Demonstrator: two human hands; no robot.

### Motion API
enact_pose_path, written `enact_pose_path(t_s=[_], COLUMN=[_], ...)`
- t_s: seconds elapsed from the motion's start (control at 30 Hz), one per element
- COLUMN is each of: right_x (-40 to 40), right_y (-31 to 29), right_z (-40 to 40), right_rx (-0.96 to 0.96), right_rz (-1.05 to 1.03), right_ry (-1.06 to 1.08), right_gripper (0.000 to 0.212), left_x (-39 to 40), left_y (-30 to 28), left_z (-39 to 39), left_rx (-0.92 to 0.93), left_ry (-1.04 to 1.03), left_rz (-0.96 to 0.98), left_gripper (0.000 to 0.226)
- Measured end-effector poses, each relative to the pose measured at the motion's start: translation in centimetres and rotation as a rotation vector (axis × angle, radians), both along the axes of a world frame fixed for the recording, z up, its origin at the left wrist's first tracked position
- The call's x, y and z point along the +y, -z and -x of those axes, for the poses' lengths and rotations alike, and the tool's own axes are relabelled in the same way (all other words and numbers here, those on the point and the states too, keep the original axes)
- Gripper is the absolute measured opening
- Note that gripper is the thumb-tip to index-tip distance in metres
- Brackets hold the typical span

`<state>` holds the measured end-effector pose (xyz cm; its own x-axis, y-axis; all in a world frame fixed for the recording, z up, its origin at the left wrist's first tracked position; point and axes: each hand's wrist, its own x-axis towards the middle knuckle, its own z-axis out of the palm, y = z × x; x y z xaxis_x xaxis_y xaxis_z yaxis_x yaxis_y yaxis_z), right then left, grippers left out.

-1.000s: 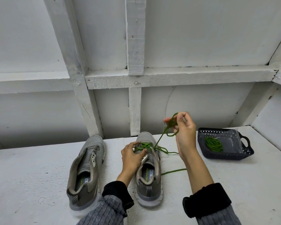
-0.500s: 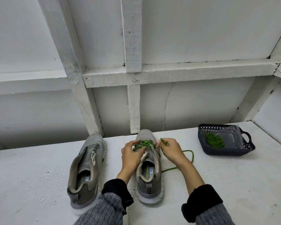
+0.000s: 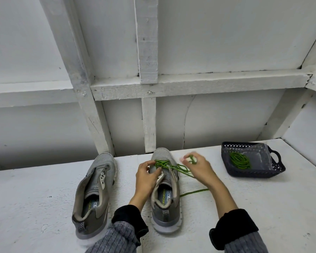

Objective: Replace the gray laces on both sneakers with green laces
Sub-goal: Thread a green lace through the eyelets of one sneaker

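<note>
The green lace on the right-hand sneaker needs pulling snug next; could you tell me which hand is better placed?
Probably the right hand: it already pinches the green lace, while the left hand steadies the sneaker.

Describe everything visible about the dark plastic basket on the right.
The dark, lattice-walled plastic basket sits upright on the white painted surface, right of both sneakers. It is rectangular with perforated sides and a loop handle at its right end. A coiled bundle of green laces lies inside, toward its left. Neither hand touches it.
</note>
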<state>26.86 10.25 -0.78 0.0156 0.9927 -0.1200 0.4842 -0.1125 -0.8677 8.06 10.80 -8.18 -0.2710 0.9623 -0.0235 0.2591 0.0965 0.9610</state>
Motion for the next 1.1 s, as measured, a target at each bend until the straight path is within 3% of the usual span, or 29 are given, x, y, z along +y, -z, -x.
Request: enact_pose_path(t_s=[0.1,0.27,0.47,0.67,0.9,1.1], right_x=[-0.7,-0.8,-0.9,-0.4,-0.4,0.6], right_y=[1.5,-0.7,-0.2,3.5,4.9,5.4], right_z=[0.9,1.0,1.3,1.0,2.8,5.1], right_rx=[-0.1,0.392,0.593,0.114,0.06,0.165], right_rz=[0.121,0.092,0.096,0.262,0.244,0.194], right_ry=[-0.15,0.021,0.162,0.132,0.235,0.255], right_gripper=[0.025,0.024,0.024,0.029,0.019,0.013], left_x=[0.0,-0.1,-0.3,-0.3,-0.8,-0.2], left_y=[0.0,-0.1,-0.1,0.1,-0.3,-1.2], left_z=[-0.1,0.0,0.2,-0.2,-1.2,0.1], left_rx=[-0.008,-0.019,0.033,0.023,-0.131,-0.241], left_ry=[-0.008,0.007,0.061,0.149,0.109,0.058], left_rz=[-0.013,-0.014,0.046,0.039,0.08,0.061], left_gripper=[0.022,0.019,0.01,0.009,0.01,0.016])
